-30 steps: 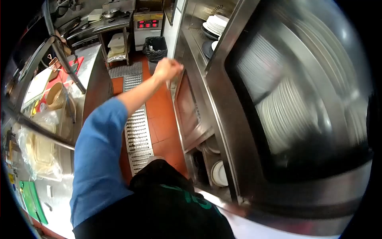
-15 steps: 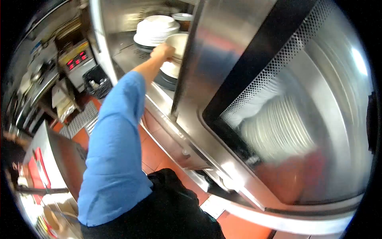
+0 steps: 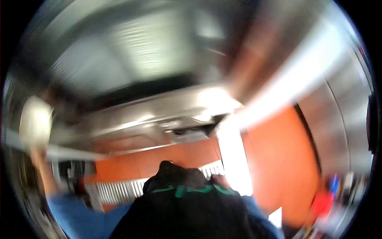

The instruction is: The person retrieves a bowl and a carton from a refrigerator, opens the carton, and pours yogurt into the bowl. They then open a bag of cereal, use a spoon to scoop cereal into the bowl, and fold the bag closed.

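Left hand (image 3: 36, 157) pinches pale bowl (image 3: 36, 121) — carrying step, I'd say; next move calls for a firm, level hold. Right hand (image 3: 221, 181) blurred — can't tell its state.

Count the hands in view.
2: the left hand, holding a pale dish at the far left; the right hand, blurred and partly hidden beside the black clothing. Blur may hide others.

The blurred round dish (image 3: 36, 119) in the left hand (image 3: 37, 157) is creamy white. Long fabric sleeves (image 3: 85, 217) are blue; the black cloth garment (image 3: 187, 211) by the right hand (image 3: 221, 181) bears green lettering. Between the hands, the slatted metal grating (image 3: 119, 192) is striped silver and dark, the tiled floor (image 3: 131, 162) orange-red.
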Demonstrator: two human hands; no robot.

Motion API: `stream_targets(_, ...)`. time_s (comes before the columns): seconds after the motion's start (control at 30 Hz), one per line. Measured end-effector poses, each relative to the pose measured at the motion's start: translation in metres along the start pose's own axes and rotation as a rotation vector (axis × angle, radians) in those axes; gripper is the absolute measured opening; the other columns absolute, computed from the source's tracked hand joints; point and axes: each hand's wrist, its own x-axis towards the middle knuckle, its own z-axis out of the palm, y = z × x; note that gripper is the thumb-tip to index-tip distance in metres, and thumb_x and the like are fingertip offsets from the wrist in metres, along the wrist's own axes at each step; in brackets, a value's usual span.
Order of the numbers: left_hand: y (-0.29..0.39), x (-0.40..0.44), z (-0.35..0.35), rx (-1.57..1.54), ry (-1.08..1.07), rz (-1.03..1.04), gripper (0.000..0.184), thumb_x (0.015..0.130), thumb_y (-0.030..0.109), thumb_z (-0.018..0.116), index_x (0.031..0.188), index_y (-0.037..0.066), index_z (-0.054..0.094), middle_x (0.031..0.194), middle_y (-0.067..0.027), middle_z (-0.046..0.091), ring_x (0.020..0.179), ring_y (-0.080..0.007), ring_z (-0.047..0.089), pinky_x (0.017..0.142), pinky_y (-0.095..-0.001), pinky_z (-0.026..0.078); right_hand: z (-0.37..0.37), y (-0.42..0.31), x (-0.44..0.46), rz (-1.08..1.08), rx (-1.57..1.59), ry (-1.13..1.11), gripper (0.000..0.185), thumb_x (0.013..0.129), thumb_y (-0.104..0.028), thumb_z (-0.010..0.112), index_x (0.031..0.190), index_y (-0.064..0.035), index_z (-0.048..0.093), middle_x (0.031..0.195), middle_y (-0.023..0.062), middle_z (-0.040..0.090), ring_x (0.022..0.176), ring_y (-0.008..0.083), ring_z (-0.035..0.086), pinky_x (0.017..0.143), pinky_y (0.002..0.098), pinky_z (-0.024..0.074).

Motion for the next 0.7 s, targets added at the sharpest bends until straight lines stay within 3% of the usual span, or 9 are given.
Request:
stream_targets(0.03, 0.04, -0.034, -0.024, -0.101, 0.117, -0.077, 0.028, 0.084, 0.014, 0.058, 0.11, 0.004, 0.057, 0.107, -0.013, 0.061, 0.096, -0.0253, 0.063, 0.079, -0.0417, 0.054, -0.004, 0.022, -0.01, -0.398, -0.096, 0.133, 0.035, 0.082, -0.037, 0.053, 0.079, -0.0043, 0.064, 0.083, 0.0186, 0.066, 0.083, 0.0347, 0.064, 0.067, 0.0436, 0.049)
stream_targets(0.07, 0.084, -0.078, -0.041, -0.177, 0.225, -0.122, 0.029, 0.084, 0.013, 0.058, 0.111, 0.004, 0.056, 0.108, -0.0131, 0.06, 0.096, -0.0256, 0.062, 0.079, -0.0418, 0.054, 0.001, 0.032, -0.016, 0.22, 0.478, 0.093, 0.032, 0.081, -0.037, 0.056, 0.081, -0.0068, 0.067, 0.079, 0.0164, 0.067, 0.075, 0.0302, 0.065, 0.064, 0.0419, 0.0499)
stream_targets(0.13, 0.18, -0.176, -0.032, -0.404, 0.192, -0.269, 0.031, 0.084, 0.012, 0.058, 0.113, 0.003, 0.054, 0.109, -0.0133, 0.059, 0.096, -0.0263, 0.062, 0.078, -0.0421, 0.055, -0.074, 0.028, -0.063, 0.381, 0.739, -0.087, 0.032, 0.081, -0.038, 0.058, 0.084, -0.0076, 0.069, 0.064, 0.0101, 0.065, 0.061, 0.0219, 0.064, 0.062, 0.0363, 0.0513)
stream_targets(0.17, 0.227, -0.226, -0.019, -0.544, 0.066, -0.336, 0.031, 0.084, 0.012, 0.058, 0.114, 0.003, 0.053, 0.11, -0.0134, 0.059, 0.096, -0.0266, 0.062, 0.078, -0.0423, 0.055, -0.025, 0.075, -0.042, 0.252, 0.75, 0.003, 0.031, 0.081, -0.036, 0.058, 0.087, -0.0088, 0.07, 0.062, 0.0086, 0.065, 0.058, 0.0197, 0.064, 0.06, 0.0342, 0.0517)
stream_targets(0.33, 0.423, -0.461, 0.009, -1.017, -1.174, -0.683, 0.036, 0.085, 0.01, 0.057, 0.119, 0.002, 0.049, 0.114, -0.0138, 0.056, 0.097, -0.0284, 0.061, 0.076, -0.043, 0.056, -0.06, 0.141, -0.06, 0.268, 0.692, 0.384, 0.039, 0.081, -0.043, 0.057, 0.097, -0.0088, 0.068, 0.096, 0.0162, 0.066, 0.092, 0.0327, 0.062, 0.08, 0.0421, 0.0487)
stream_targets(0.37, 0.46, -0.484, 0.002, -1.044, -1.38, -0.672, 0.037, 0.085, 0.009, 0.057, 0.12, 0.002, 0.048, 0.115, -0.0139, 0.056, 0.097, -0.0287, 0.061, 0.076, -0.0431, 0.056, -0.105, 0.134, -0.085, 0.329, 0.582, 0.239, 0.041, 0.082, -0.043, 0.058, 0.097, -0.007, 0.067, 0.095, 0.0159, 0.066, 0.091, 0.0338, 0.062, 0.08, 0.0424, 0.0485)
stream_targets(0.57, 0.737, -0.533, -0.069, -1.247, -2.044, -0.054, 0.043, 0.086, 0.007, 0.056, 0.126, 0.001, 0.042, 0.119, -0.0145, 0.052, 0.098, -0.0307, 0.06, 0.074, -0.0439, 0.057, -0.195, 0.145, -0.119, 0.264, 0.805, 0.661, 0.071, 0.078, -0.066, 0.053, 0.116, -0.0058, 0.058, 0.104, 0.02, 0.063, 0.098, 0.0355, 0.059, 0.084, 0.0427, 0.0461)
stream_targets(0.67, 0.88, -0.53, -0.148, -1.178, -2.097, 0.565, 0.048, 0.086, 0.002, 0.052, 0.131, -0.001, 0.035, 0.113, -0.0193, 0.054, 0.096, -0.0286, 0.061, 0.074, -0.0412, 0.058, -0.238, 0.147, -0.178, 0.316, 1.171, 0.785, 0.064, 0.081, -0.055, 0.056, 0.119, -0.0035, 0.054, 0.106, 0.0223, 0.062, 0.1, 0.0351, 0.059, 0.085, 0.0424, 0.0453)
stream_targets(0.7, 0.913, -0.532, -0.197, -1.132, -2.104, 0.769, 0.049, 0.086, 0.002, 0.052, 0.132, -0.002, 0.034, 0.113, -0.0203, 0.054, 0.096, -0.0275, 0.061, 0.075, -0.0405, 0.058, -0.235, 0.156, -0.181, 0.322, 1.302, 1.048, 0.056, 0.082, -0.047, 0.057, 0.116, -0.0019, 0.055, 0.103, 0.0221, 0.063, 0.096, 0.0346, 0.06, 0.083, 0.0417, 0.0462)
